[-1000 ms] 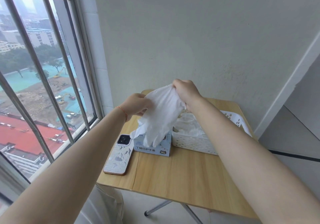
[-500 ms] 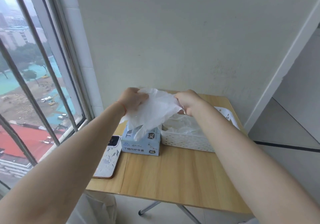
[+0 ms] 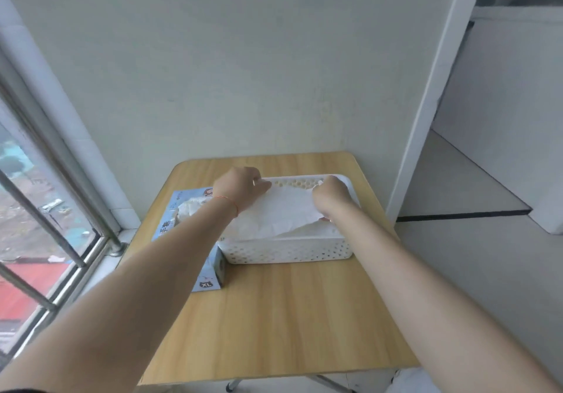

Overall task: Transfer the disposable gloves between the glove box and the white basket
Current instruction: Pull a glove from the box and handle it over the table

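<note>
**A:** Where is the glove at this moment?

**B:** Over the white basket (image 3: pixel 286 251), spread flat. The left hand (image 3: pixel 239 190) pinches its edge at about ten o'clock of the basket, and the right hand (image 3: pixel 330 194) is curled on the opposite edge at about two o'clock. The glove (image 3: pixel 280 213) is stretched between them, lying on the other gloves in there.

**A:** What might go wrong?

**B:** I'd judge the sheet is thin and clingy. If one hand lets go first, it could stick to the fingers and lift back out. It could also bunch at one end.

**A:** And the glove box (image 3: pixel 189 225)?

**B:** It sits on the counter (image 3: pixel 289 316) just beside the basket, at its nine o'clock, under the left forearm. A glove pokes from its opening, and drawing the arm back low could snag that glove or nudge the box toward the counter's edge.
</note>
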{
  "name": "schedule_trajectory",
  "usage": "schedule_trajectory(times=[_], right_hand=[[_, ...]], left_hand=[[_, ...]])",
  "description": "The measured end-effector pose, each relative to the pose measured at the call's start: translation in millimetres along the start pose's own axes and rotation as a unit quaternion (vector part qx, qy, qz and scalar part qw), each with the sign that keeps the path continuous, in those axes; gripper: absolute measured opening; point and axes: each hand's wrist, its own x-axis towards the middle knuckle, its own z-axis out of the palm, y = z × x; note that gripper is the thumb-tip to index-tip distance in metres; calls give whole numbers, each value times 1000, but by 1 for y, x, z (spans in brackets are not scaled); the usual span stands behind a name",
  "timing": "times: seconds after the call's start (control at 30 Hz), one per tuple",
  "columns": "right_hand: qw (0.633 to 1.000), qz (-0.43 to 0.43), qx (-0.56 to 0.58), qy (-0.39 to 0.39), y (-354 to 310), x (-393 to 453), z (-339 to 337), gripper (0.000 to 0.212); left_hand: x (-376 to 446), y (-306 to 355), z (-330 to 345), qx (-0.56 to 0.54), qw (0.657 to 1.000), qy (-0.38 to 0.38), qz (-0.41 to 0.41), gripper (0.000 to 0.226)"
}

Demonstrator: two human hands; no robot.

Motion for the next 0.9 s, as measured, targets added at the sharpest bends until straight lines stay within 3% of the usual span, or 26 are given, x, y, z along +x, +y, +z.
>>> schedule_trajectory(times=[0.1, 0.23, 0.33, 0.47, 0.57, 0.7, 0.8, 0.9], right_hand=[[994, -42, -94, 40, 12, 5, -6, 34], [975, -77, -193, 80, 17, 8, -4, 41], [957, -99, -259, 83, 17, 7, 1, 49], [933, -120, -328, 85, 21, 5, 5, 51], [918, -134, -365, 84, 23, 3, 7, 53], [912, -147, -374, 78, 26, 3, 10, 48], [907, -144, -389, 69, 26, 2, 11, 60], [904, -142, -400, 57, 24, 1, 10, 66]], left_hand=[[5, 5, 11, 24, 999, 18, 10, 22], [-2, 10, 17, 31, 993, 51, 102, 26], [-19, 19, 14, -4, 989, -59, 134, 29], [-27, 18, 6, 23, 977, -188, 92, 52], [-30, 17, -5, 14, 969, -233, 79, 39], [-36, 26, -22, 47, 957, -271, 94, 40], [-40, 27, -31, 71, 942, -315, 93, 34], [-44, 31, -25, 95, 952, -275, 93, 46]])
